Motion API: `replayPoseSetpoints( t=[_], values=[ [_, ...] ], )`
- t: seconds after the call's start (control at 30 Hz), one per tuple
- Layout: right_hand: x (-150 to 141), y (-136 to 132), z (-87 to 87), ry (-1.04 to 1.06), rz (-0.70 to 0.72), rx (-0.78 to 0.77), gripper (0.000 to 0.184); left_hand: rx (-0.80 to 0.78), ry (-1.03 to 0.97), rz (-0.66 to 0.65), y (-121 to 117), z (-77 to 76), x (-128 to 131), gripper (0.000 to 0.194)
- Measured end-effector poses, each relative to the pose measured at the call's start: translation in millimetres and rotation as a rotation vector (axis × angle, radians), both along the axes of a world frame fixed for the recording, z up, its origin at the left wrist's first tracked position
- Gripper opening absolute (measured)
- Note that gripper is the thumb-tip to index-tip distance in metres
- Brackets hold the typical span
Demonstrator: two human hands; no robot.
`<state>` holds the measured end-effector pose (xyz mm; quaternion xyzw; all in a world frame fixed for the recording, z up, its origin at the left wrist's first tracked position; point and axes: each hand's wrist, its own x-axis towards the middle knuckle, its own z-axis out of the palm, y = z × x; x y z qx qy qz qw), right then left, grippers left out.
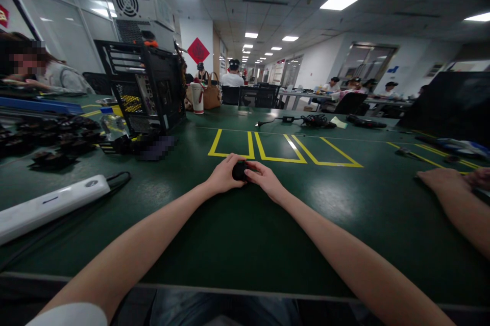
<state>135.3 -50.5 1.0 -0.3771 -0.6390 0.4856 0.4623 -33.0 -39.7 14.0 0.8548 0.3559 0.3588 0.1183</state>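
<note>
Both my arms reach forward over the green table (245, 234). My left hand (224, 175) and my right hand (264, 179) meet at the table's middle, fingers curled round a small black object (240, 170) held between them. The object rests on or just above the table surface; most of it is hidden by my fingers, so I cannot make out what it is. Just beyond my hands lie yellow taped rectangles (268, 147).
An open black computer case (147, 86) stands at the back left beside several small black parts (57, 137). A white power strip (49, 203) lies at the near left. Another person's forearm (455, 198) rests at the right. Cables (314, 121) lie farther back.
</note>
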Motion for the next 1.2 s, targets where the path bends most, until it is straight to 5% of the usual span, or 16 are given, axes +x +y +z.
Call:
replayPoseSetpoints(
  t=[0.37, 1.2],
  values=[
    [-1.6, -2.2, -0.3, 0.036, -0.008, 0.076, 0.023, 0.031, -0.004, -0.008, 2.5, -2.0, 0.9, 0.056],
    [-1.2, -1.3, 0.4, 0.000, -0.019, 0.017, 0.032, 0.003, -0.005, -0.010, -0.2, 0.9, 0.2, 0.055]
  ],
)
